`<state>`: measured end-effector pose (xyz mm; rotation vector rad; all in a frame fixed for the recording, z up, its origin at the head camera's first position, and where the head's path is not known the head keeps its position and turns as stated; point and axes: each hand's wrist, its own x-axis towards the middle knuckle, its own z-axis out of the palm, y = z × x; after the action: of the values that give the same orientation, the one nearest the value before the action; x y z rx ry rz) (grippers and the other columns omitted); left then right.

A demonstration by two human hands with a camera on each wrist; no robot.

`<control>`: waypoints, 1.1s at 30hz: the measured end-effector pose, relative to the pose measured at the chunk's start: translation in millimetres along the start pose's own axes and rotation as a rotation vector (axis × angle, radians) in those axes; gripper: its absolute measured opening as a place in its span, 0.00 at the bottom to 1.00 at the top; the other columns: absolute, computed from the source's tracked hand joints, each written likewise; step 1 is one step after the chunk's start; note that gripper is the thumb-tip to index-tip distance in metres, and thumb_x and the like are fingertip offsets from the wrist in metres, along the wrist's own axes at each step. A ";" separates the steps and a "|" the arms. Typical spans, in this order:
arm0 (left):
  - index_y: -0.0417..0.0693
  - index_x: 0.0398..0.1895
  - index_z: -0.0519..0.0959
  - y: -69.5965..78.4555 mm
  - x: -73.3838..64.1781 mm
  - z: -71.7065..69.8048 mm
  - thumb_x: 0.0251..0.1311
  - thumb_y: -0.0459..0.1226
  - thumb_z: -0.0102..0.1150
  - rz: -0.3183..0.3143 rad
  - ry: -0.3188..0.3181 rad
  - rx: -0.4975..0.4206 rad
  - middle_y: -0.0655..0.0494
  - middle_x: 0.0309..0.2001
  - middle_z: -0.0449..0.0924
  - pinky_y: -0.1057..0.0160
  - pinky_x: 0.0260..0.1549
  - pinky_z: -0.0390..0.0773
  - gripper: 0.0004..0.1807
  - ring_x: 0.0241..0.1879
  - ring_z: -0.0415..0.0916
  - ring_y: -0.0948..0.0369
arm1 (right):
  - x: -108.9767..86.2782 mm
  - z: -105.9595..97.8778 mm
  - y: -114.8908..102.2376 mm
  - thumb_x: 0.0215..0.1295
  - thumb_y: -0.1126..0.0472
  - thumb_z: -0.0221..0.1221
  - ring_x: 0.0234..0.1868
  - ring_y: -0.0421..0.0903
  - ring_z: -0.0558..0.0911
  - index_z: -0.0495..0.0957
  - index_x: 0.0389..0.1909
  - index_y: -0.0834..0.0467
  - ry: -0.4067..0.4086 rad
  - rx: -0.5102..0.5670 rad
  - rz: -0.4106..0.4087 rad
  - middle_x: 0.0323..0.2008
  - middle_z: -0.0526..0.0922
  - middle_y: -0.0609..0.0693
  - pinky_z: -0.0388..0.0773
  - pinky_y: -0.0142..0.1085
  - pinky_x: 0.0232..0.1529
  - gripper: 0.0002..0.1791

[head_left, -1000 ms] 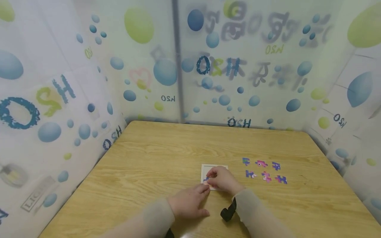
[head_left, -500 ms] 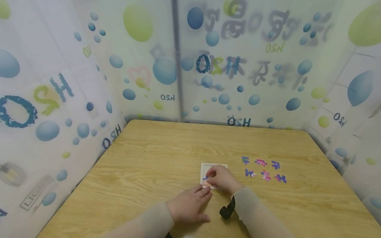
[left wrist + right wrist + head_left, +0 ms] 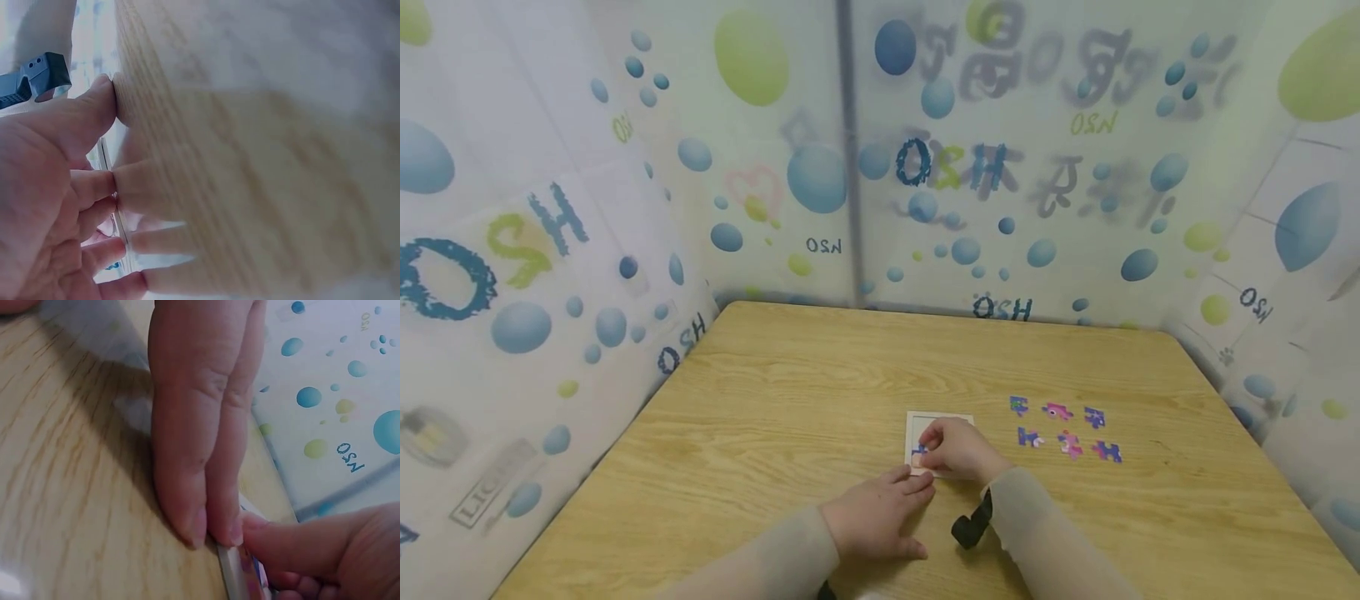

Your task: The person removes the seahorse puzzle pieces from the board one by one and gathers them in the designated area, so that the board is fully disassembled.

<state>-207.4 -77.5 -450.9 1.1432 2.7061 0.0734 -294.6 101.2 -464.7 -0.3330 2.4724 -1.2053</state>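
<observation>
A small white square tray frame (image 3: 912, 427) lies on the wooden table, with blue jigsaw pieces (image 3: 917, 451) in its lower left corner, mostly covered by fingers. Over the tray is my right hand (image 3: 961, 451), thumb and fingertips curled together on a jigsaw piece that they largely hide. My left hand (image 3: 880, 512) lies flat-fingered, its fingertips touching the tray's near edge. In the right wrist view, straight fingers of the left hand press the tray edge (image 3: 232, 575) beside the right thumb (image 3: 275, 540). The left wrist view shows my left palm (image 3: 37, 206) and extended fingers.
Several loose pink, blue and purple jigsaw pieces (image 3: 1070, 445) lie in two rows right of the tray. The wooden table (image 3: 775, 383) meets balloon-patterned fabric walls (image 3: 760, 167) at its back and sides. A black strap mount (image 3: 972, 525) hangs at my right wrist.
My left fingers have spread a little along the tray's near edge. The right hand stays almost still over the same corner, and the loose pieces keep their places.
</observation>
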 end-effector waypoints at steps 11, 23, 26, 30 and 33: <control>0.47 0.70 0.66 0.3 1.7 -3.6 0.59 0.62 0.54 0.014 0.013 -0.012 0.55 0.72 0.59 0.60 0.66 0.61 0.41 0.70 0.55 0.50 | -0.6 0.7 -9.2 0.52 0.67 0.70 0.29 0.45 0.73 0.76 0.31 0.60 0.010 -0.103 -0.031 0.27 0.74 0.50 0.71 0.33 0.28 0.11; 0.47 0.69 0.66 -0.6 4.7 -4.6 0.58 0.62 0.56 0.001 -0.019 -0.053 0.56 0.72 0.59 0.60 0.66 0.61 0.42 0.71 0.54 0.50 | -0.4 0.8 -7.0 0.47 0.69 0.71 0.33 0.47 0.73 0.75 0.35 0.60 -0.009 0.002 0.033 0.31 0.74 0.52 0.72 0.35 0.33 0.16; 0.48 0.70 0.65 -0.7 5.4 -4.2 0.58 0.62 0.57 -0.001 -0.032 -0.065 0.56 0.72 0.59 0.60 0.65 0.61 0.42 0.71 0.54 0.50 | -0.8 2.3 -6.6 0.47 0.69 0.72 0.33 0.47 0.73 0.76 0.35 0.60 0.004 0.025 0.057 0.32 0.75 0.52 0.72 0.35 0.33 0.16; 0.48 0.70 0.66 0.1 4.1 -4.1 0.58 0.61 0.57 -0.003 -0.032 -0.073 0.56 0.71 0.59 0.59 0.65 0.62 0.42 0.70 0.55 0.50 | -1.3 4.5 -4.9 0.47 0.69 0.72 0.33 0.47 0.73 0.76 0.36 0.60 0.016 0.047 0.060 0.32 0.75 0.52 0.73 0.34 0.32 0.16; 0.48 0.69 0.66 0.5 2.9 -4.3 0.58 0.61 0.57 -0.007 -0.028 -0.077 0.56 0.71 0.60 0.59 0.65 0.63 0.41 0.70 0.55 0.50 | -1.7 5.5 -3.9 0.48 0.69 0.72 0.33 0.47 0.73 0.76 0.37 0.60 0.024 0.060 0.049 0.32 0.75 0.52 0.73 0.34 0.32 0.16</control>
<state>-209.9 -74.9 -447.1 1.1047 2.6579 0.1584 -290.5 95.6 -464.3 -0.2419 2.4446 -1.2675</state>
